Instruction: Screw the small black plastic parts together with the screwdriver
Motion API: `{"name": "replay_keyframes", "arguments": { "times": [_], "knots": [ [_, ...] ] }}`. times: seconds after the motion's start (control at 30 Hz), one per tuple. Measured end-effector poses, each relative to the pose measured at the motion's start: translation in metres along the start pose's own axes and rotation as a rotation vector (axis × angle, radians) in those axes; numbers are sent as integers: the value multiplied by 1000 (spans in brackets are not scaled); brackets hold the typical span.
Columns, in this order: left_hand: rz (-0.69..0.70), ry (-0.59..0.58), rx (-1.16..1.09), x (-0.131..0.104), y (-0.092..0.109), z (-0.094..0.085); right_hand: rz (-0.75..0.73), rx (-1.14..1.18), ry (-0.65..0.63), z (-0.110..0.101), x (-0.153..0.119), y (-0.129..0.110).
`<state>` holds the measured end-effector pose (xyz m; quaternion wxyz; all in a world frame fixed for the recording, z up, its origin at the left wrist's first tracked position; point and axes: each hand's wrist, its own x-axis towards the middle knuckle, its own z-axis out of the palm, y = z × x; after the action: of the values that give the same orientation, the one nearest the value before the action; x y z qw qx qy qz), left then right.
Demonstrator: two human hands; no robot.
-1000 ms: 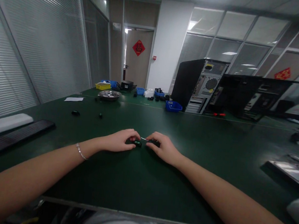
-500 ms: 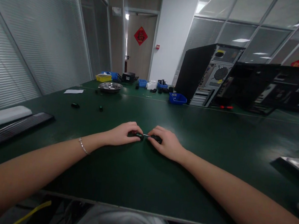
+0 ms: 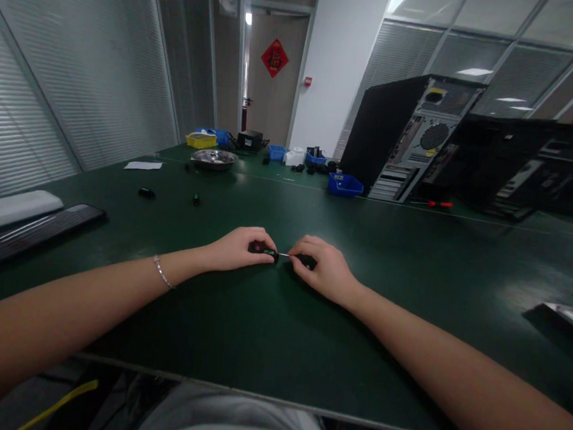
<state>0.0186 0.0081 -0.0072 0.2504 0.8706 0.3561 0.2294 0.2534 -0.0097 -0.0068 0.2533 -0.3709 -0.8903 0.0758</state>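
Just above the green tabletop, my left hand (image 3: 244, 249) is closed around a small black part with a bit of green on it (image 3: 269, 252); its exact kind is too small to tell. My right hand (image 3: 323, 265) wraps round the dark handle of a screwdriver (image 3: 307, 262). The thin metal shaft points left from the fingers and its tip meets the end of the black part, though the exact contact is too small to make out. Two small dark pieces, one flat and black (image 3: 146, 193) and one with some green (image 3: 196, 200), lie farther back on the left.
A keyboard (image 3: 34, 233) and a long white object (image 3: 13, 211) lie at the left. Behind are a metal bowl (image 3: 214, 160), a blue bin (image 3: 345, 185) and a computer tower (image 3: 403, 138). A metal piece (image 3: 571, 321) lies at the right edge.
The camera view has shifted slightly. My hands keep nearly the same pose, with a little more of the screwdriver handle showing.
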Motion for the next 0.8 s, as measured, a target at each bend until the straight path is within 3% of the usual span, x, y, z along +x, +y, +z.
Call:
{"name": "replay_keyframes", "arguments": {
  "times": [0.27,0.53,0.8],
  "knots": [
    [-18,-10,-15,-1,4,0,-25,-30,-4,2,0,0],
    [18,89,9,-2,7,6,-56,-189,-40,5,0,-3],
    [11,118,-32,-2,9,5,-67,-252,-35,5,-3,-5]
  ]
}}
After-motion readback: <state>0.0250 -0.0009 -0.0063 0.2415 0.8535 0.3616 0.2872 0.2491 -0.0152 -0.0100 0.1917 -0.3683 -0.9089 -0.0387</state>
